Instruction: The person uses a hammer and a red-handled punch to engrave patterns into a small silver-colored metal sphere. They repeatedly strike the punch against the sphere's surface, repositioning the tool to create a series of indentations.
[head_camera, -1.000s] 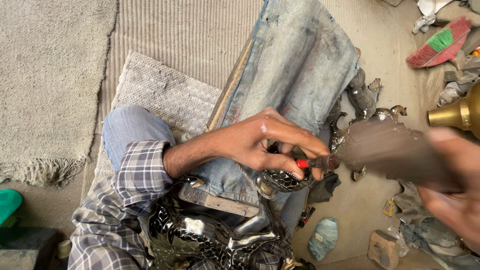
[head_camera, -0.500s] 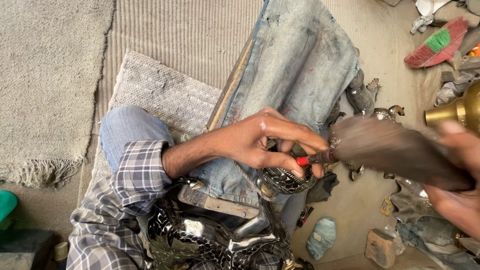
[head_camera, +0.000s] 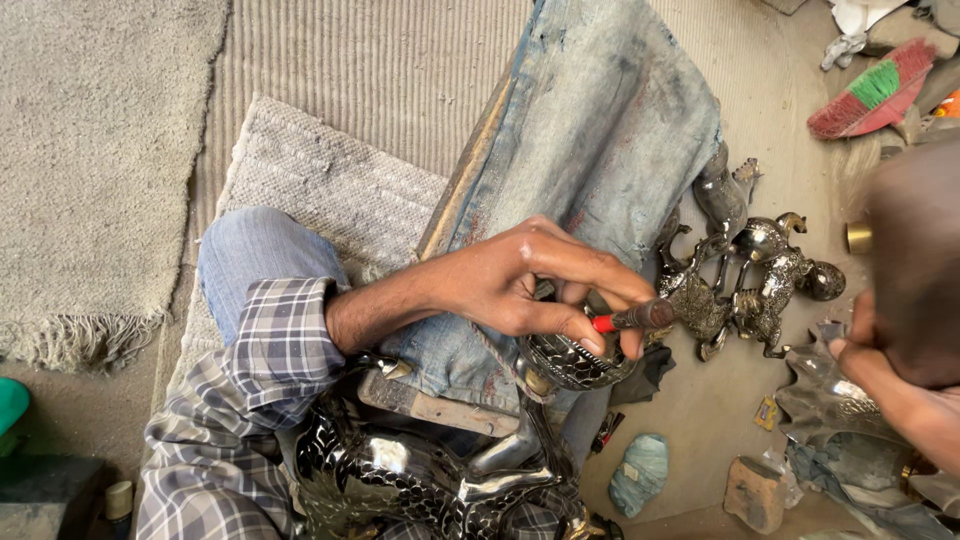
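My left hand (head_camera: 520, 285) pinches a short dark chisel (head_camera: 640, 317) with a red band, its tip set on a small engraved silver metal piece (head_camera: 570, 362) lying on my denim-covered leg (head_camera: 600, 130). At the frame's right edge, my right hand (head_camera: 905, 400) grips a dark, blurred mallet (head_camera: 915, 260), held up and well clear of the chisel. A larger black-and-silver patterned metal figure (head_camera: 400, 480) lies in my lap below.
Shiny metal animal figurines (head_camera: 750, 275) stand on the floor just right of the chisel. A red and green brush (head_camera: 868, 92) lies top right, with a brass piece (head_camera: 857, 237), a stone (head_camera: 755, 492) and a pale cloth lump (head_camera: 638, 470) nearby. Grey rugs (head_camera: 100, 150) cover the left.
The mallet in my right hand has pulled away from the chisel's end, rightward and up. My left hand has kept the chisel on the metal piece.
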